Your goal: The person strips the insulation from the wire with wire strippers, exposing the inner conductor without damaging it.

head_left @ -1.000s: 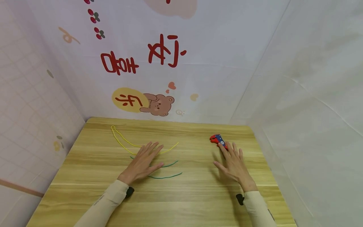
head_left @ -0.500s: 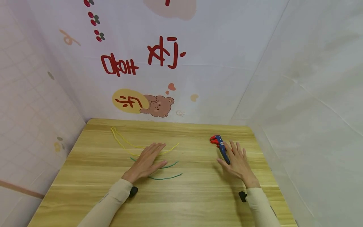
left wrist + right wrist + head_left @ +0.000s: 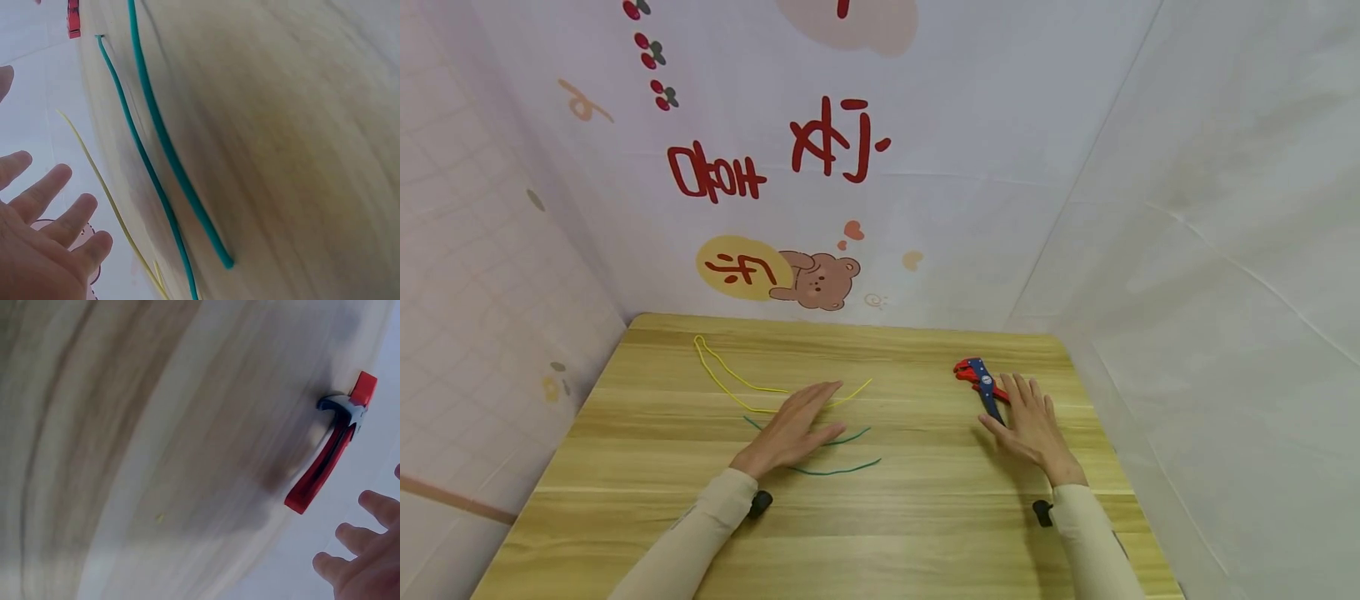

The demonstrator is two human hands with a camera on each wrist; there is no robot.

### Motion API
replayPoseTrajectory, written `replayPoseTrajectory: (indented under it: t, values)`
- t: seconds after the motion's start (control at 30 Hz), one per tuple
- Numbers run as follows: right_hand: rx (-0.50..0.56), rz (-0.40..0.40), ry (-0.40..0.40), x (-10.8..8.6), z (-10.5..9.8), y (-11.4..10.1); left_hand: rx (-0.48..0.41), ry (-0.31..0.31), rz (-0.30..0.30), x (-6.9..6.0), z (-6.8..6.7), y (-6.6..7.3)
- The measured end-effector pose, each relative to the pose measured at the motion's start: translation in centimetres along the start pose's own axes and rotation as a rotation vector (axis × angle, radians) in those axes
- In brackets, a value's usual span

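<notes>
In the head view my left hand (image 3: 793, 429), fingers extended, is held over a yellow wire (image 3: 767, 389) and two green wires (image 3: 835, 473), hiding parts of them. The left wrist view shows its fingers (image 3: 47, 194) apart from the yellow wire (image 3: 109, 194) and the nearer green wire (image 3: 164, 134). My right hand (image 3: 1032, 425) hovers with spread fingers by a red and blue wire stripper (image 3: 987, 382), covering part of its handles. A gap separates the fingers from the stripper (image 3: 322, 465) in the right wrist view. Neither hand holds anything.
The wood-grain table (image 3: 880, 533) meets a printed white cloth backdrop (image 3: 955, 208) at its far edge. More cloth hangs along the left side (image 3: 490, 292) and the right side (image 3: 1210, 333). A tiny yellow speck (image 3: 160, 518) lies on the table in the right wrist view.
My left hand has shifted slightly right above the wires. The right hand has moved right, uncovering more of the wire stripper's handles. The wires and stripper stay in place.
</notes>
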State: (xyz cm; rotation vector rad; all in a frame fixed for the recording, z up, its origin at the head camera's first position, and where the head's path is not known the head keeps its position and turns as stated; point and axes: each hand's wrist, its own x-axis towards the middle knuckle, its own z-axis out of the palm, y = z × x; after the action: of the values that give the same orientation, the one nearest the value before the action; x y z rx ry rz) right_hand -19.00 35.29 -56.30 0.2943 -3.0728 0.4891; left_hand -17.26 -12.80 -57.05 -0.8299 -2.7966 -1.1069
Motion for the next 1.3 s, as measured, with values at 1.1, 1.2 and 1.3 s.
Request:
replayPoseTrajectory:
  t: [1.1, 1.2, 1.3]
  values:
    - [0.137, 0.018, -0.02, 1.7, 1.5, 2.3, -0.136, -0.032, -0.101, 1.3, 1.2, -0.3]
    - [0.125, 0.008, -0.01, 1.8, 1.6, 2.3, -0.165, -0.021, -0.091, 1.4, 1.3, -0.4]
    - [0.11, -0.004, 0.001, 1.9, 1.7, 2.3, -0.167, -0.01, -0.068, 1.4, 1.3, -0.4]
